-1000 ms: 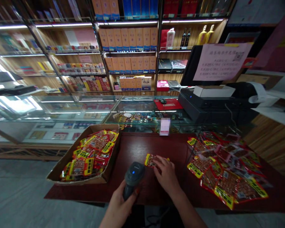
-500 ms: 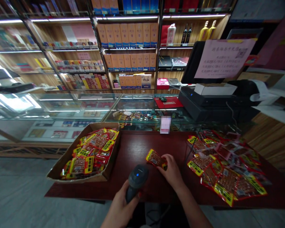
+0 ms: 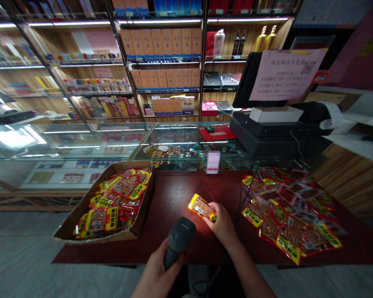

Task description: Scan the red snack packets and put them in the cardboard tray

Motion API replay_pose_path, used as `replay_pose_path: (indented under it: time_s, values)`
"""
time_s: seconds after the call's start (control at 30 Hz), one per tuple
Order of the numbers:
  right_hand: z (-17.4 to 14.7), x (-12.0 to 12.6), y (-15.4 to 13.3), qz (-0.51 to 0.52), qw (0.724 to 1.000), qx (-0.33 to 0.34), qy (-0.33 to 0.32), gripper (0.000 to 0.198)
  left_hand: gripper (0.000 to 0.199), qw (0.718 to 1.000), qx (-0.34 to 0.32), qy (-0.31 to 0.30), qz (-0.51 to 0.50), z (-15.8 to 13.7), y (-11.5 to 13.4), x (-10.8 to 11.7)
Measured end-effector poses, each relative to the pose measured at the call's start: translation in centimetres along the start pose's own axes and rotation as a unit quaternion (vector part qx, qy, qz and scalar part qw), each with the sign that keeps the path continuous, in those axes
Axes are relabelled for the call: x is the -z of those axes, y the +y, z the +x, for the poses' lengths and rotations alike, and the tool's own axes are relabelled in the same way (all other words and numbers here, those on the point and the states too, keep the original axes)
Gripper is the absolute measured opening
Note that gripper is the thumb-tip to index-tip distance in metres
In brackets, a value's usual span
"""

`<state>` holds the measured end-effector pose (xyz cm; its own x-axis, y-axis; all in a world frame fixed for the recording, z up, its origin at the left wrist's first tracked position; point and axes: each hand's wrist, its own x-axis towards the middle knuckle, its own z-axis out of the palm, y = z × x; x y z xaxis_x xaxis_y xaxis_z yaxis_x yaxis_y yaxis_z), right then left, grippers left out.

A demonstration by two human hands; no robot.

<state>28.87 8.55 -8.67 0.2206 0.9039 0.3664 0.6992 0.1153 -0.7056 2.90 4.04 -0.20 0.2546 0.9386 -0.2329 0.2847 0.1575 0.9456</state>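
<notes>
packet (image 3: 202, 207) of clear, red and yellow plastic, brightly lit

the right hand (image 3: 222, 225) pinches its near end between fingers, over a dark red wooden table (image 3: 170, 190). the left hand (image 3: 158, 267) has fingers wrapped round a dark grey plastic handheld scanner (image 3: 182, 236) nearby. similar packets (image 3: 100, 218) fill an open brown cardboard box (image 3: 144, 213) at left and lie piled at right.

Scanner (image 3: 182, 234) is showing smooth, dark plastic. Packet (image 3: 202, 206) is gleaming: glossy plastic film. Tabletop (image 3: 170, 190) is looking like polished wood, softly reflecting. Carton (image 3: 143, 211) is presenting matt cardboard; counter (image 3: 118, 139) is shining, smooth glass.
</notes>
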Motion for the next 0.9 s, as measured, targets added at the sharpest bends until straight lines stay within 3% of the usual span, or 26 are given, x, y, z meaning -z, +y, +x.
replay_pose_path:
  time_s: [0.2,0.47,0.6,0.77,0.9]
  values:
    - [0.0,0.1,-0.1,0.002,1.000,-0.005,-0.005,0.042,0.032,0.994,-0.071,-0.020,0.078,-0.3,0.7,0.2]
    - [-0.2,0.1,-0.3,-0.009,1.000,0.005,0.011,0.040,0.032,0.992,-0.062,-0.045,0.096,-0.5,2.3,-0.3]
    - [-0.4,0.4,-0.6,-0.003,0.999,-0.009,0.033,0.039,0.035,0.994,-0.060,-0.026,0.087,-0.5,2.3,-0.4]
    - [1.0,-0.3,-1.5,0.124,0.987,-0.099,-0.009,0.049,0.038,0.999,-0.033,0.032,0.020,-1.0,2.1,0.4]
    - [6.1,-3.5,-6.2,0.285,0.951,-0.097,-0.073,0.048,0.046,0.997,0.021,0.074,-0.029,-1.6,1.4,1.1]
